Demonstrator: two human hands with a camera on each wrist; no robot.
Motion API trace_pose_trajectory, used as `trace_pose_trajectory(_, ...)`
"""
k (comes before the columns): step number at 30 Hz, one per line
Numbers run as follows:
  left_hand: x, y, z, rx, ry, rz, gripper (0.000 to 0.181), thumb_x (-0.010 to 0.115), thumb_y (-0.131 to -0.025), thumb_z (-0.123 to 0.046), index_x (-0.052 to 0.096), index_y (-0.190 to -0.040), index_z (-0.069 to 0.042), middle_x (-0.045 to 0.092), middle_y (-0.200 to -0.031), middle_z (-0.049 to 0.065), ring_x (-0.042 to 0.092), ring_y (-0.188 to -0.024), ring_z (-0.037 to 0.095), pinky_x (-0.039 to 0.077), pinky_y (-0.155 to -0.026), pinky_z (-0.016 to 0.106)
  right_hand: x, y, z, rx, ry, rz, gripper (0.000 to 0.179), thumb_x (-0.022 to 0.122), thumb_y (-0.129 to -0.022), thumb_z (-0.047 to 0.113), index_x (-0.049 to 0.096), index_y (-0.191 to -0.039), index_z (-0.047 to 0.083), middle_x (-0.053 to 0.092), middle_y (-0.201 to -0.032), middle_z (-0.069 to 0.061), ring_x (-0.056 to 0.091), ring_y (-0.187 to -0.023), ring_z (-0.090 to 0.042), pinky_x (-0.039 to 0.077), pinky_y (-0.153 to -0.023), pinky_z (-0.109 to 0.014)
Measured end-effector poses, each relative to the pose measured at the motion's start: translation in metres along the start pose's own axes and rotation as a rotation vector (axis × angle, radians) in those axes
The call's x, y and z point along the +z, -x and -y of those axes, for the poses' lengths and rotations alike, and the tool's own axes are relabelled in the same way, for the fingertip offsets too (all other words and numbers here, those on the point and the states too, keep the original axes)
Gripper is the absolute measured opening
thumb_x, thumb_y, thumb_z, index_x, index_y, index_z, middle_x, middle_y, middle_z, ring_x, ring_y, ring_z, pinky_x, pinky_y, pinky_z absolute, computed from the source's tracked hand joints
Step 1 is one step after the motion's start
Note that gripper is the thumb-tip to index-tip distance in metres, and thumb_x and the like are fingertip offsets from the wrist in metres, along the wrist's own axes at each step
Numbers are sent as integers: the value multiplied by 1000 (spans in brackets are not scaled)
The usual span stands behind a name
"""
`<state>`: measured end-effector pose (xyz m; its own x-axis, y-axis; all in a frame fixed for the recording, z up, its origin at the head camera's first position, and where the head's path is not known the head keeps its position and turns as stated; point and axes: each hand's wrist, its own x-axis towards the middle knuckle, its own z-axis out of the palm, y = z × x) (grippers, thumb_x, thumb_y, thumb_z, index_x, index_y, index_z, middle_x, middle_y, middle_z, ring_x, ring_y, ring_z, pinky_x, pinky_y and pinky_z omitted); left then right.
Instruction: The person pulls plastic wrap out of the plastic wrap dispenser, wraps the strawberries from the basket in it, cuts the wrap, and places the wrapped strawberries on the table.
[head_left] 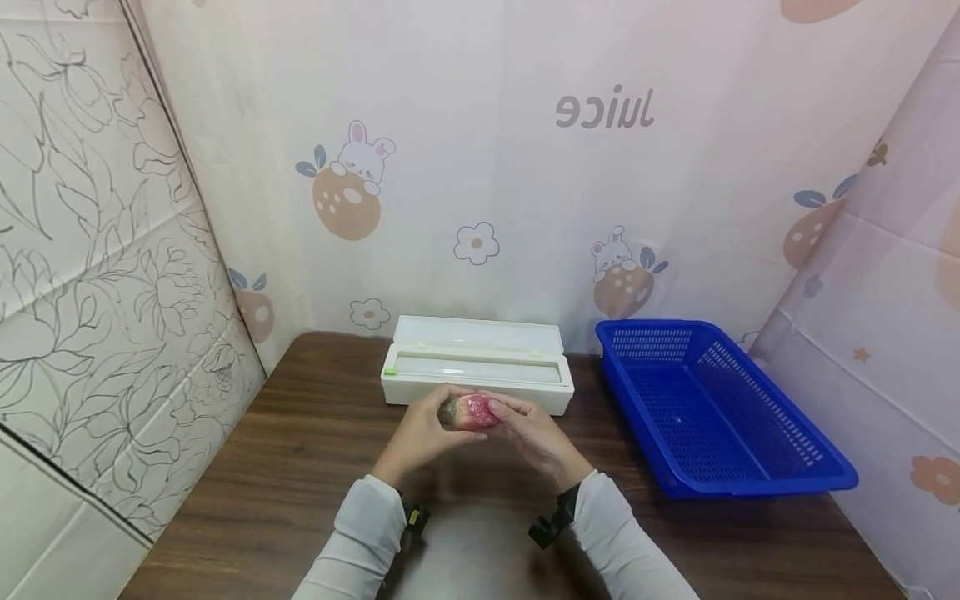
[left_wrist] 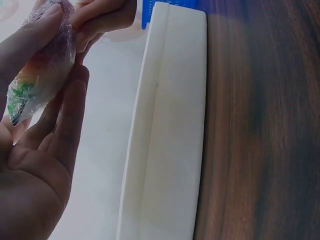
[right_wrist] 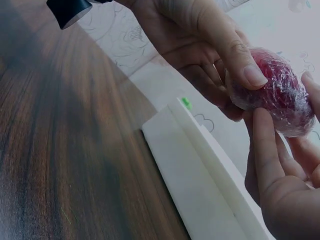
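Note:
Both hands hold a rounded red thing [head_left: 476, 412] with a yellowish band and a green end, like a fruit, wrapped in clear, crinkled plastic film. My left hand [head_left: 431, 433] grips it around the green end, thumb in front and fingers behind. At the red end, my right hand [head_left: 538, 437] pinches it between thumb and fingers. The film shines in the right wrist view around the red thing [right_wrist: 282, 90]. Just behind the hands stands a white cling film dispenser box [head_left: 465, 388], lid raised, with a pale roll inside and a green slider at its left end.
A blue perforated plastic basket [head_left: 652, 442] stands at the right of the brown wooden table [head_left: 300, 467]. Printed curtains [head_left: 480, 167] hang behind and at both sides. A black device [head_left: 555, 521] is strapped to the right wrist, another [head_left: 416, 517] to the left.

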<state>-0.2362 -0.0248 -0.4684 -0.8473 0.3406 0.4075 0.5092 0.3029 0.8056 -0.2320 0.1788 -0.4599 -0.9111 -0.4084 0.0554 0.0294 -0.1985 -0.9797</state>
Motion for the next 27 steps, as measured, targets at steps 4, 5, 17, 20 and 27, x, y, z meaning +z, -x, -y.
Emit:
trace_pose_trajectory(4, 1, 0, 0, 3, 17, 1, 59, 83, -64, -41, 57, -114, -26, 61, -111, -7, 55, -96, 8, 52, -84, 38, 0, 1, 0, -9, 25, -34, 37, 54, -95, 18, 55, -124, -4, 64, -112, -9, 56, -105, -25, 52, -86, -29)
trace_pose_trajectory(5, 2, 0, -1, -2, 23, 0, 58, 83, -64, -40, 57, -114, -26, 61, -110, -6, 56, -95, 8, 52, -82, 37, 0, 1, 0, -11, 34, -39, 36, 55, -94, 18, 56, -123, -4, 65, -111, -8, 57, -105, -25, 52, -85, -29)
trace_pose_trajectory(17, -4, -2, -3, -72, 99, -10, 58, 83, -65, -39, 58, -114, -23, 63, -108, -3, 59, -91, 11, 53, -79, 36, -9, 8, 5, -80, 112, 143, 43, 44, -100, 22, 39, -142, 13, 39, -144, -15, 43, -123, -28, 44, -99, -30)
trace_pose_trajectory(20, -7, -1, -4, -76, 117, 11, 58, 83, -65, -40, 58, -115, -23, 63, -109, -3, 59, -93, 11, 53, -80, 36, -15, 11, 8, -65, 176, 190, 46, 48, -98, 18, 38, -142, 18, 38, -145, -11, 41, -125, -26, 42, -100, -28)
trace_pose_trajectory(27, -6, -1, -3, -73, 133, 40, 59, 82, -66, -41, 57, -116, -21, 62, -110, -2, 59, -93, 11, 54, -80, 36, -17, 11, 7, -127, 273, 177, 55, 61, -90, 12, 41, -141, 14, 54, -131, -16, 49, -117, -29, 49, -91, -29)
